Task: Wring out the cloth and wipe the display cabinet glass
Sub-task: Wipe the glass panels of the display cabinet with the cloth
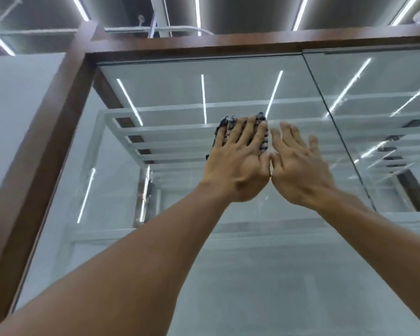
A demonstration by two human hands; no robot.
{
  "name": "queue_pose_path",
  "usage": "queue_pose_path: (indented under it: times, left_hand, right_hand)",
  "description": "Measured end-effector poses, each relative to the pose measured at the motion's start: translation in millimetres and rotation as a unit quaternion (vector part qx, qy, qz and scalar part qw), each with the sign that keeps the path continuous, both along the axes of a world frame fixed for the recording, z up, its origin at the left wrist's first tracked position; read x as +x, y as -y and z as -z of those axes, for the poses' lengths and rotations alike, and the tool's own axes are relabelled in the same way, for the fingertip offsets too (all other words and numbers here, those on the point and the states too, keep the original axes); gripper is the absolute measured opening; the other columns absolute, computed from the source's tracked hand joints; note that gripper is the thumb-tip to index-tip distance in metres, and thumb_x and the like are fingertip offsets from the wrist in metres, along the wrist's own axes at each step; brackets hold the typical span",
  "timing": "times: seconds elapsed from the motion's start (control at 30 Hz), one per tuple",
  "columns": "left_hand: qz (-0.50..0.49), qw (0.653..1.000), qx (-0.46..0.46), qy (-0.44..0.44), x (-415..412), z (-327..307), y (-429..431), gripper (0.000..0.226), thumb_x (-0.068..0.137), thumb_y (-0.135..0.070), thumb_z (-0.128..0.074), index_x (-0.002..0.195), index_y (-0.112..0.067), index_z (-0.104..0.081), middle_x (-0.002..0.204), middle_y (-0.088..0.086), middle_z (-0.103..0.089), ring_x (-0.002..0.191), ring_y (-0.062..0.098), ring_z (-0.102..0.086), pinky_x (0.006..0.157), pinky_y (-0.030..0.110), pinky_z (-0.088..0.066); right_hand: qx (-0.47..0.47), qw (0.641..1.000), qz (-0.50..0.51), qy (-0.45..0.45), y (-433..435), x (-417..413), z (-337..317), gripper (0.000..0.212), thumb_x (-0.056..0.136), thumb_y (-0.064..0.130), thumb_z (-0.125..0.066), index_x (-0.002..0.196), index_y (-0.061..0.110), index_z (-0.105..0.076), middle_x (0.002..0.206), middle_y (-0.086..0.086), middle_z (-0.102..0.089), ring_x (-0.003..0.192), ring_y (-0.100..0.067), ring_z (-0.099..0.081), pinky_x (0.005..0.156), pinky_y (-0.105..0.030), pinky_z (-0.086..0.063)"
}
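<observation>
The dark blue and white patterned cloth [224, 122] is lying bunched against the upper part of the clear display cabinet glass [180, 263], some way below the top rail. The left hand [238, 163] is pressing it there with a flat palm and straight, spread fingers. Nothing is curling round the fabric, so only pressure is holding it up. That is looking like the main risk: if the push eases during a stroke, the cloth is likely to slide out from under the hand and drop. The cloth is also wadded small, barely showing past the fingers, so bare fingertips may be dragging on the pane and leaving smears.

The right hand [298, 166] is holding nothing, its fingers straight and loosely apart, its thumb touching the left thumb. I cannot tell whether its palm is touching the glass. If it is, it is probably printing marks on the surface being cleaned.

Both arms are reaching high and nearly straight, so pressure is likely to be uneven. A damp cloth may leave streaks, which the reflected white ceiling light strips [203, 98] would show up. Leaning hard near the vertical seam [325, 122] could shift a door. The brown wooden frame [58, 132] is bordering the pane on the left and top.
</observation>
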State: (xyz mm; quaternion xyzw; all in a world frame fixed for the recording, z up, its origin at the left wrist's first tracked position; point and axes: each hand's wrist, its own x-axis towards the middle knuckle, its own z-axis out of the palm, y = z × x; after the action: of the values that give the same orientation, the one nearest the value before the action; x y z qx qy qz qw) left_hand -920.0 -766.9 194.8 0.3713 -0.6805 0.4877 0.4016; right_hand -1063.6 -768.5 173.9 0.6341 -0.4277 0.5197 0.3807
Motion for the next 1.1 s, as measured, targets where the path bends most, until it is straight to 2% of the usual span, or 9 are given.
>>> queue_pose_path:
  times: [0.1, 0.23, 0.33, 0.5, 0.6, 0.7, 0.83, 1.0, 1.1]
  left_hand:
    - [-0.014, 0.999, -0.001, -0.038, 46, 1, -3, 0.064, 0.108, -0.044, -0.013, 0.165, -0.023, 0.008, 0.172, -0.004, 0.02, 0.157, 0.012, 0.023, 0.127, 0.041, 0.019]
    - [-0.018, 0.996, -0.001, -0.085, 103, 3, -4, 0.071, 0.099, -0.049, -0.006, 0.165, -0.026, 0.007, 0.172, -0.007, 0.018, 0.156, 0.009, 0.023, 0.126, 0.039, 0.02]
    - [-0.011, 0.993, 0.0, -0.121, 146, 2, -8, 0.071, 0.098, -0.049, -0.009, 0.165, -0.028, 0.006, 0.172, -0.008, 0.016, 0.156, 0.007, 0.021, 0.127, 0.039, 0.018]
    - [-0.029, 0.984, 0.002, -0.174, 220, -1, -11, 0.073, 0.097, -0.051, -0.01, 0.165, -0.029, 0.004, 0.173, -0.009, 0.013, 0.157, 0.007, 0.018, 0.129, 0.041, 0.013]
    - [-0.038, 0.979, 0.003, -0.199, 248, 10, -14, 0.071, 0.099, -0.05, -0.011, 0.165, -0.03, 0.004, 0.173, -0.01, 0.013, 0.156, 0.005, 0.018, 0.126, 0.036, 0.017]
    - [-0.041, 0.978, -0.001, -0.205, 244, 33, -17, 0.071, 0.099, -0.049, -0.009, 0.165, -0.028, 0.008, 0.172, -0.01, 0.017, 0.156, 0.005, 0.021, 0.127, 0.037, 0.017]
    - [-0.018, 0.995, 0.014, -0.099, 215, 59, -15, 0.072, 0.098, -0.055, -0.004, 0.164, -0.03, 0.007, 0.172, -0.009, 0.018, 0.155, 0.005, 0.023, 0.128, 0.038, 0.015]
    - [-0.023, 0.982, 0.008, -0.188, 167, 29, -17, 0.072, 0.097, -0.048, -0.006, 0.164, -0.025, 0.01, 0.172, -0.005, 0.02, 0.156, 0.011, 0.024, 0.128, 0.043, 0.017]
    - [-0.026, 0.999, -0.001, -0.043, 118, 55, -9, 0.07, 0.1, -0.05, -0.005, 0.164, -0.026, 0.011, 0.171, -0.005, 0.022, 0.155, 0.009, 0.027, 0.127, 0.041, 0.019]
  right_hand:
    - [-0.017, 0.999, 0.006, -0.033, 2, 49, -10, 0.074, 0.094, 0.043, -0.004, 0.163, 0.019, -0.004, 0.172, -0.004, 0.002, 0.158, -0.02, 0.009, 0.127, -0.049, 0.009]
    - [-0.026, 0.997, 0.007, -0.067, 1, 106, -19, 0.064, 0.104, 0.04, -0.013, 0.163, 0.017, -0.006, 0.172, -0.007, 0.001, 0.158, -0.023, 0.007, 0.127, -0.054, 0.007]
    - [-0.031, 0.994, 0.027, -0.099, -1, 140, -23, 0.067, 0.102, 0.042, -0.007, 0.163, 0.015, -0.004, 0.172, -0.009, 0.003, 0.158, -0.025, 0.008, 0.126, -0.058, 0.007]
    - [-0.028, 0.99, 0.029, -0.136, -6, 190, -19, 0.066, 0.107, 0.046, -0.014, 0.162, 0.015, 0.003, 0.171, -0.009, 0.011, 0.157, -0.026, 0.014, 0.124, -0.062, 0.009]
    - [-0.026, 0.984, 0.023, -0.175, -6, 212, -2, 0.064, 0.107, 0.045, -0.012, 0.162, 0.017, 0.006, 0.169, -0.009, 0.015, 0.156, -0.027, 0.017, 0.123, -0.063, 0.011]
    - [-0.021, 0.984, 0.018, -0.177, -7, 215, 4, 0.063, 0.107, 0.045, -0.009, 0.161, 0.018, 0.008, 0.169, -0.009, 0.017, 0.156, -0.026, 0.019, 0.123, -0.062, 0.011]
    - [-0.025, 0.982, 0.004, -0.19, -12, 195, 7, 0.069, 0.1, 0.047, 0.0, 0.162, 0.017, 0.004, 0.17, -0.007, 0.012, 0.157, -0.023, 0.015, 0.125, -0.055, 0.013]
    - [-0.021, 0.992, 0.003, -0.126, -2, 140, 9, 0.061, 0.105, 0.043, -0.011, 0.162, 0.026, 0.0, 0.171, -0.006, 0.009, 0.157, -0.022, 0.014, 0.126, -0.052, 0.012]
    - [-0.023, 0.996, -0.005, -0.088, 0, 96, 17, 0.068, 0.098, 0.045, -0.006, 0.163, 0.026, -0.003, 0.171, -0.007, 0.007, 0.158, -0.021, 0.012, 0.126, -0.049, 0.012]
